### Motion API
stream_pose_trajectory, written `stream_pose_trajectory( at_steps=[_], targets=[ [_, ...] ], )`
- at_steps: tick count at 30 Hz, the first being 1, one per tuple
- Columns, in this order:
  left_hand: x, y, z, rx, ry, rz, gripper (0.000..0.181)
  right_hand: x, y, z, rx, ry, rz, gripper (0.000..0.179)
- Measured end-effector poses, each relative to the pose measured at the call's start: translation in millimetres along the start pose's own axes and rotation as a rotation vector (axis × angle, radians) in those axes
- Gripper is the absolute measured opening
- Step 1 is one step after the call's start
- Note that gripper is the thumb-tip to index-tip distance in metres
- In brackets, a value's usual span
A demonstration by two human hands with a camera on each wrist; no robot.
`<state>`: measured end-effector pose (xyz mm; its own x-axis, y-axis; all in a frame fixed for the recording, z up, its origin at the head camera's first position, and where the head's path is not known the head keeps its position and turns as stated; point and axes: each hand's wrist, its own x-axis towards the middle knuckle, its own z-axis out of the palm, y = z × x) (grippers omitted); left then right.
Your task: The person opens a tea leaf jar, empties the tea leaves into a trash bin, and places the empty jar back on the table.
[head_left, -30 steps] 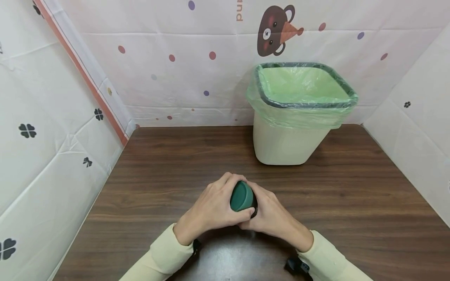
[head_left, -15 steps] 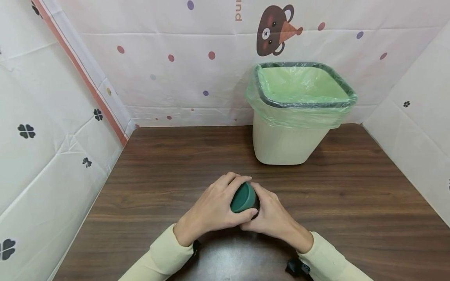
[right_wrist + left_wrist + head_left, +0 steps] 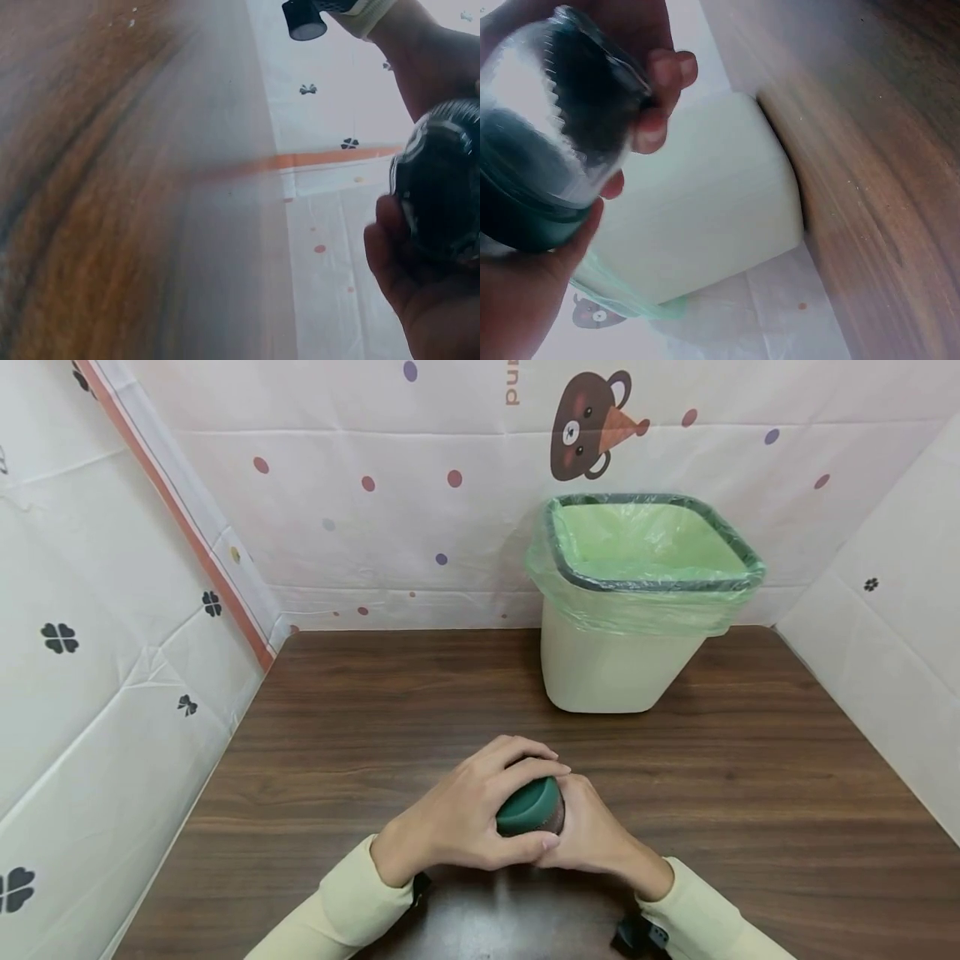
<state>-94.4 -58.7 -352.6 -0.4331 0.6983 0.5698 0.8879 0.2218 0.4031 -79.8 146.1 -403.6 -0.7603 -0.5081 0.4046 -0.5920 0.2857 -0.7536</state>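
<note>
A small clear jar (image 3: 592,161) with dark contents and a green lid (image 3: 527,810) is held tilted between both hands, over the near middle of the table. My left hand (image 3: 465,814) curls its fingers and thumb around the lid. The right hand (image 3: 596,831) grips the jar's body from the other side, its fingers partly hidden behind the jar in the head view. In the left wrist view the dark contents lie toward the jar's base, away from the lid. The right wrist view shows the jar's rounded base (image 3: 442,195) above the fingers.
A cream bin (image 3: 600,660) lined with a green bag (image 3: 645,610) stands at the back right of the brown wooden table (image 3: 360,693). Printed white sheets (image 3: 375,527) hang behind and beside the table. Dark wrist devices (image 3: 637,935) sit under the sleeves.
Both hands have shifted slightly right and toward the table's front edge with the jar. The left hand has rolled over, its fingers reaching farther across, and the lid's top faces more away from view.
</note>
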Motion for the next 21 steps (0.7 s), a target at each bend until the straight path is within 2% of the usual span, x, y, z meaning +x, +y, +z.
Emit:
stream_pose_trajectory(
  at_steps=[6,10,16,21],
  targets=[
    [3.3,1.9,-3.0,-0.057,0.028,0.116,0.047,1.3,-1.3,-1.6,0.144,-0.084,-0.063,0.057],
    [6.0,3.6,-2.0,-0.068,0.069,0.164,0.039,2.5,-2.1,-0.5,0.191,-0.111,-0.100,0.053],
    [7.8,5.1,1.1,-0.033,0.127,0.190,0.029,3.3,-7.0,2.1,0.159,-0.093,-0.096,0.051],
    [8.0,6.6,3.9,0.006,0.173,0.180,0.025,3.9,-10.2,3.0,0.122,-0.068,-0.075,0.053]
  ],
)
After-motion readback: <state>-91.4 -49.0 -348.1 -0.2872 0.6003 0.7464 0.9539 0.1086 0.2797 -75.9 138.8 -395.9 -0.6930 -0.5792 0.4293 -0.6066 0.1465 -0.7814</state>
